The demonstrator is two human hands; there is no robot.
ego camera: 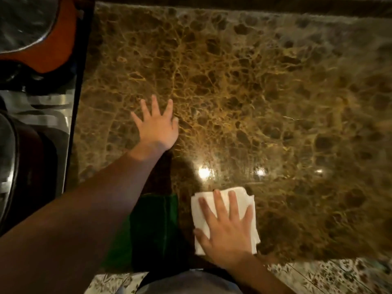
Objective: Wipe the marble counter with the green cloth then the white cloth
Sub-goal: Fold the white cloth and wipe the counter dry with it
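White cloth [222,217] step: right hand [228,234] flat on it, left [158,126] splayed on counter [265,92], green [154,225] parked near; next, sweep far and right.

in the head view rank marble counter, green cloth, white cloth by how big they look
1. marble counter, by far.
2-3. green cloth and white cloth: unsure; the left arm covers part of the green, the right hand part of the white.

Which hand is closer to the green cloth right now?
Right. The right hand presses the white cloth just beside the green cloth; the left hand rests flat on the marble counter, farther up.
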